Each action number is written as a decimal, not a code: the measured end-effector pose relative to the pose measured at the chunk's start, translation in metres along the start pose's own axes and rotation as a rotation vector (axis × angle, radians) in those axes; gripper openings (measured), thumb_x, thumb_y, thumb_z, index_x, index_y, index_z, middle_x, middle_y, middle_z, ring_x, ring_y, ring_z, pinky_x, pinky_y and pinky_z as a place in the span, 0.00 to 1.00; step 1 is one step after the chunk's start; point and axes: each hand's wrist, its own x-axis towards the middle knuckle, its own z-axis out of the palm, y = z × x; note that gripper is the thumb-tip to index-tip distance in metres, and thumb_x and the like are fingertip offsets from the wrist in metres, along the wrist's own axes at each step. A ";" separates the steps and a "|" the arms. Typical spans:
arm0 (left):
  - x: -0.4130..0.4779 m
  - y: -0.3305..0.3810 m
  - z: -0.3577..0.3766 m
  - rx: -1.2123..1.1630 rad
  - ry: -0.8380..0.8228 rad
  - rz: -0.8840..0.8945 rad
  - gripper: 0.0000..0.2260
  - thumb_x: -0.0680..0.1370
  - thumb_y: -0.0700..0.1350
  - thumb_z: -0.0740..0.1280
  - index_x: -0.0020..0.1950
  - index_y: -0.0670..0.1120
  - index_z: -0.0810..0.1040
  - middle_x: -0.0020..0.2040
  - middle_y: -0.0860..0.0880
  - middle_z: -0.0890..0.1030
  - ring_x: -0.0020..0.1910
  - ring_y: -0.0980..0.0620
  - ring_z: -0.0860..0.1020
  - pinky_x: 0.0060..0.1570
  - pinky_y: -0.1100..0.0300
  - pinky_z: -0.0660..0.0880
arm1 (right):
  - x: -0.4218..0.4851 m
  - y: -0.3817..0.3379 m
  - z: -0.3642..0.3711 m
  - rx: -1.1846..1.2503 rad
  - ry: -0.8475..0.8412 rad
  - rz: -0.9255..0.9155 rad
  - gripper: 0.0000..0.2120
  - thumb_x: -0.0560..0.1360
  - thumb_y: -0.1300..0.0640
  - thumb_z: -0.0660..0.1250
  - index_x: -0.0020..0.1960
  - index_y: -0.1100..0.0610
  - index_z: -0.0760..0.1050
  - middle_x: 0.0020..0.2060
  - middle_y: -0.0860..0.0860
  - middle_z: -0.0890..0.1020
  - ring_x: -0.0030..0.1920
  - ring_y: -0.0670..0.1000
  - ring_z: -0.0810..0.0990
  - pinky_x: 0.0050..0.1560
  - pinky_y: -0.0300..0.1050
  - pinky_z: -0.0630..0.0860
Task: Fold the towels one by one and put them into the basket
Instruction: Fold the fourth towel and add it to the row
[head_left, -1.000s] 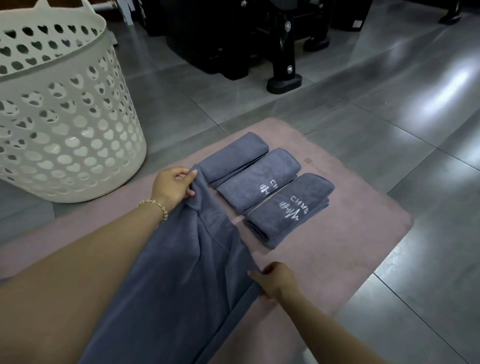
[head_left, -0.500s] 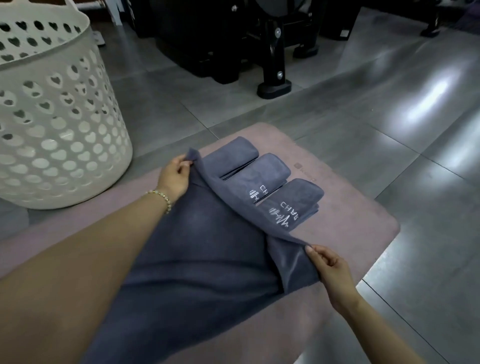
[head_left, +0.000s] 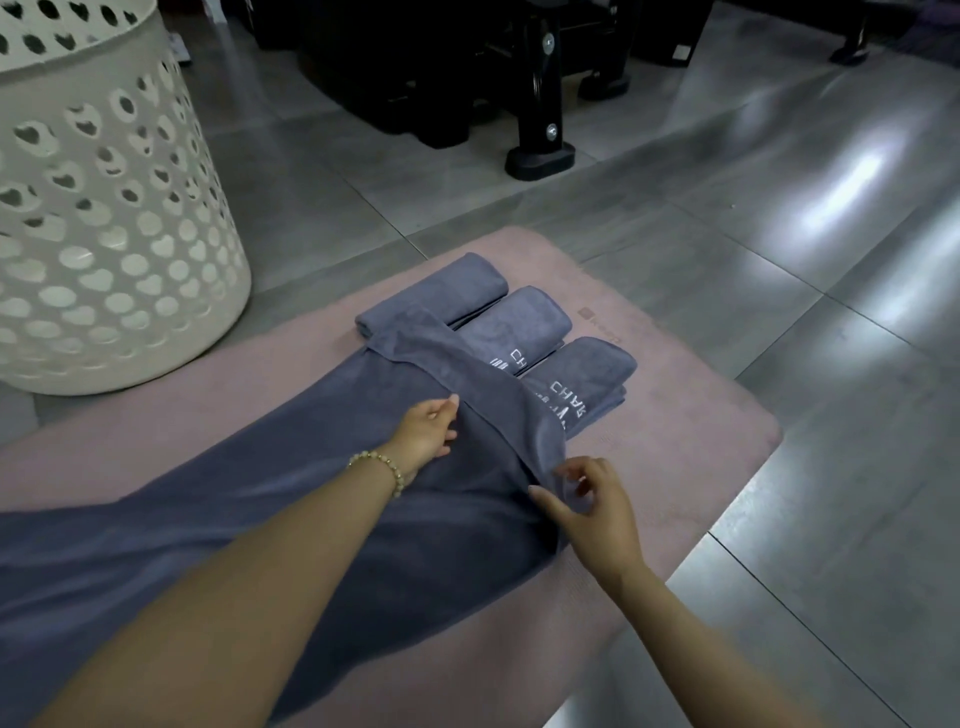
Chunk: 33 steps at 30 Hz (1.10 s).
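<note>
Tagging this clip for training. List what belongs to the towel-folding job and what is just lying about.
Belongs to the job:
- spread-out towel
- far folded towel
- middle folded towel
- near folded towel
- white basket

Just there:
- pink mat, underlay only
- black equipment stand
- grey tiled floor

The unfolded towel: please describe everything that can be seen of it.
The unfolded towel is grey-blue, plush-looking cloth with a stitched hem. It lies spread along the pink mat, its far end draped partly over the three folded towels. The left hand touches it near the hem; the right hand pinches its right corner.
</note>
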 end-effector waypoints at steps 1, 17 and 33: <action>0.002 0.001 0.003 -0.041 0.009 -0.005 0.16 0.81 0.50 0.58 0.66 0.43 0.70 0.57 0.48 0.73 0.53 0.50 0.73 0.45 0.64 0.72 | 0.000 -0.001 0.004 -0.016 -0.035 0.013 0.13 0.67 0.53 0.77 0.42 0.49 0.73 0.42 0.46 0.76 0.42 0.44 0.74 0.42 0.33 0.70; 0.029 0.008 0.032 -0.266 0.209 -0.072 0.09 0.78 0.46 0.65 0.39 0.46 0.72 0.37 0.50 0.73 0.31 0.56 0.69 0.23 0.67 0.69 | -0.012 0.007 -0.002 -0.258 -0.107 -0.195 0.03 0.74 0.55 0.69 0.43 0.50 0.76 0.37 0.43 0.78 0.39 0.45 0.75 0.39 0.35 0.70; -0.119 -0.093 -0.208 0.333 0.334 -0.066 0.08 0.79 0.45 0.64 0.45 0.42 0.76 0.44 0.43 0.77 0.44 0.48 0.74 0.45 0.59 0.68 | -0.050 -0.053 0.061 -0.375 -0.369 -0.337 0.16 0.73 0.46 0.65 0.56 0.54 0.78 0.53 0.48 0.78 0.53 0.51 0.79 0.49 0.36 0.69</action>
